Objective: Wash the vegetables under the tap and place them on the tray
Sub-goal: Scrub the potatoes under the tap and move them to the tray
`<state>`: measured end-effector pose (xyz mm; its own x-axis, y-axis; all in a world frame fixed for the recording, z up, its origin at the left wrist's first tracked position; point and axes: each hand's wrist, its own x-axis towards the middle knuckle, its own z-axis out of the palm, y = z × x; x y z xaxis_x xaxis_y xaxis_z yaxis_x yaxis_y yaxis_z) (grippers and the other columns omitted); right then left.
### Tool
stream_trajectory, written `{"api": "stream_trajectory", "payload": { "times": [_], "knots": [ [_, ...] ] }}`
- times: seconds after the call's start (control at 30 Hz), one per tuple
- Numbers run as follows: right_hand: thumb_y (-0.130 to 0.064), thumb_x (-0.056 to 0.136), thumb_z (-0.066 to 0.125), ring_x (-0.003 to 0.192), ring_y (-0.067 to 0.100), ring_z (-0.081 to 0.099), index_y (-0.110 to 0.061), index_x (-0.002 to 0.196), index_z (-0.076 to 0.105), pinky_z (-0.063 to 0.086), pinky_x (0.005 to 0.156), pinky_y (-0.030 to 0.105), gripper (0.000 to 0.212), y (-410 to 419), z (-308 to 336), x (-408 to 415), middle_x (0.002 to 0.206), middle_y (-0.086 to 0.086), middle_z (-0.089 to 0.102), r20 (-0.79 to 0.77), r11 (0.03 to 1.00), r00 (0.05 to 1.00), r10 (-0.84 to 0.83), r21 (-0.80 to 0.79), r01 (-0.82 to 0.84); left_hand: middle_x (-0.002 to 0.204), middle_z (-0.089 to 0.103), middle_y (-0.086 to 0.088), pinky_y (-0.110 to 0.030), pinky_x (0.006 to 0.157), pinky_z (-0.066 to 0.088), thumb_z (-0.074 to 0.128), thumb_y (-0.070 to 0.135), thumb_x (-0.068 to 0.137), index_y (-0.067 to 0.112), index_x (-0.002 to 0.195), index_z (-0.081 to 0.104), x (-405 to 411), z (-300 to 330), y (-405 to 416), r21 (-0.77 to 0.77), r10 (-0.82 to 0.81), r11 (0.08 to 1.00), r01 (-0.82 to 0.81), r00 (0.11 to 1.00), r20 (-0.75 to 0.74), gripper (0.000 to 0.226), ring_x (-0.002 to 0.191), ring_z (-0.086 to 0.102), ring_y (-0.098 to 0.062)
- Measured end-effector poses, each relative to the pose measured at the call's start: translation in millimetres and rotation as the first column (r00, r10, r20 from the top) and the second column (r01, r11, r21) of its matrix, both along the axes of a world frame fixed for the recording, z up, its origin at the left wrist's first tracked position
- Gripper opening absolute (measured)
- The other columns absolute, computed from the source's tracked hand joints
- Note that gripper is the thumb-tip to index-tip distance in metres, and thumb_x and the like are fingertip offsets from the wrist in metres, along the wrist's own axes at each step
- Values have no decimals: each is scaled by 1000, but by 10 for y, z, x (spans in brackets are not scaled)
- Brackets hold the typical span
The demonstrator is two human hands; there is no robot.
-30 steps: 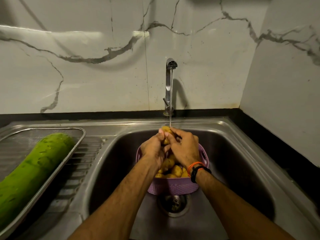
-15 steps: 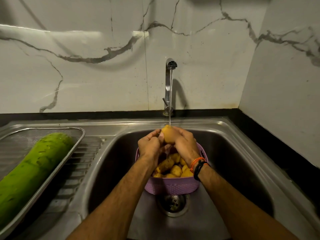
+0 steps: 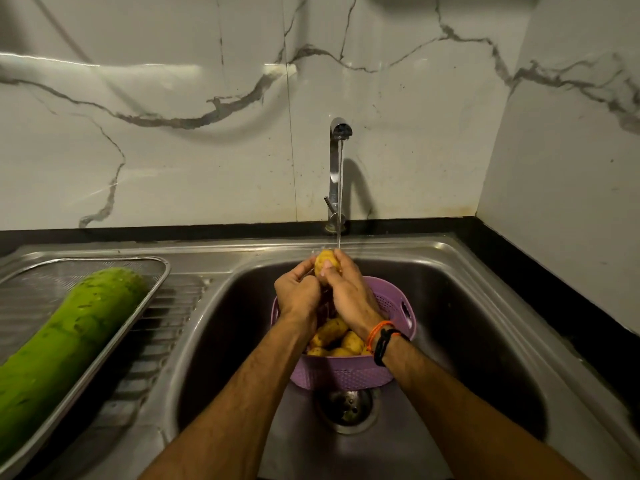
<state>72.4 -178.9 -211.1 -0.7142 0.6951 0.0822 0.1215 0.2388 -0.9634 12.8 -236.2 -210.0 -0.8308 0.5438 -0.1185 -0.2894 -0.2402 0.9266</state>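
**Potato held under the running tap**

Head view: At the centre of the frame, both hands meet above a purple basket [image 3: 346,374] that sits in the sink [image 3: 485,341], just above the drain [image 3: 348,408]. The left hand [image 3: 298,294] curls its fingers round the lower left side of a potato [image 3: 325,263], and the right hand [image 3: 348,294] wraps it from the right, thumb pressed across its front. Between them the potato shows only its yellow top, and how much of it each palm covers cannot be told. A thin stream of water [image 3: 339,195] drops from the tap [image 3: 335,168], which stands at the upper middle of the frame against the marble wall, and lands on the top of the potato, where small splashes show.

Below the hands, more potatoes [image 3: 332,332] lie heaped inside the basket, partly hidden by the wrists. The right wrist wears an orange thread and a black band [image 3: 382,341].

At the left of the frame, a steel tray [image 3: 152,292] rests on the ribbed drainboard [image 3: 173,327] beside the sink bowl. A long green gourd [image 3: 65,341] lies in the tray on a slant, its rounded end near the tray's upper right corner and its other end running out of the frame at lower left. Its skin looks wet and mottled.
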Motion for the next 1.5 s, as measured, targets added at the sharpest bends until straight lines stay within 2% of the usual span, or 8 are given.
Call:
{"api": "stream_trajectory", "payload": {
  "times": [0.17, 0.33, 0.53, 0.73, 1.1, 1.27, 1.4, 1.5],
  "knots": [
    [-71, 82, 37, 138, 24, 41, -27, 150, 32, 35, 114, 49, 81, 120, -80, -42, 154, 0, 38, -1, 999, 999, -33, 10, 33, 112, 70, -16, -39, 88, 58, 51, -14, 91, 3, 124, 64, 24, 1, 5, -48, -104, 994, 101, 992, -67, 39, 104, 69, -26],
    [-33, 103, 43, 136, 23, 42, -20, 150, 36, 33, 116, 44, 50, 205, -87, -12, 152, 6, 40, -95, 988, 994, -60, -147, 45, 106, 71, -15, -35, 75, 60, 52, -5, 95, 6, 121, 65, -3, -38, 41, 5, -109, 994, 109, 993, 35, 32, 99, 69, -25],
    [-21, 104, 40, 80, 15, 65, -11, 85, 65, 53, 74, 28, 34, 268, -25, 69, 81, 4, 70, -247, 858, 948, -200, -512, 48, 130, 57, -27, -46, 92, 52, 36, 19, 107, 0, 125, 55, -59, -25, 30, 149, -260, 963, 223, 917, 303, 33, 119, 57, -39],
    [-22, 104, 41, 113, 26, 59, -1, 121, 57, 48, 97, 38, 32, 303, 6, 93, 104, 9, 66, -267, 805, 933, -242, -591, 39, 123, 57, -27, -50, 106, 44, 43, 26, 105, 2, 104, 60, -61, -34, 27, 165, -314, 948, 272, 880, 356, 30, 122, 55, -41],
    [-27, 100, 48, 98, 20, 65, -23, 99, 66, 52, 94, 43, 19, 71, 54, 141, 107, 4, 72, 46, 995, 998, -46, -84, 49, 112, 68, -19, -29, 53, 54, 81, 19, 77, 12, 112, 70, -148, 162, -460, -265, -118, 953, 147, 986, 121, 38, 89, 65, -26],
    [-17, 89, 54, 97, 18, 63, -18, 112, 68, 50, 88, 31, 27, -196, 46, 178, 104, 1, 71, 421, 871, 901, 107, 398, -289, 87, 72, -5, -31, 57, 60, 91, 32, 58, 21, 86, 69, -341, 178, -877, -728, -325, 680, -87, 855, -405, 37, 74, 71, -23],
    [-30, 87, 59, 101, 31, 61, -19, 100, 64, 47, 77, 34, 17, -392, -49, 161, 110, 12, 66, 702, 666, 705, 102, 479, -572, 107, 70, -1, -34, 86, 57, 87, 43, 55, 32, 105, 69, -296, 40, -1102, -885, -586, 375, -275, 670, -456, 54, 99, 65, -21],
    [-35, 90, 63, 113, 30, 55, -12, 119, 61, 43, 84, 34, 36, -475, -42, 183, 120, 13, 60, 771, 588, 630, 94, 467, -660, 113, 68, -1, -35, 91, 54, 83, 38, 61, 33, 111, 69, -213, 14, -1194, -888, -644, 347, -301, 612, -459, 52, 106, 63, -23]
  ]
}}
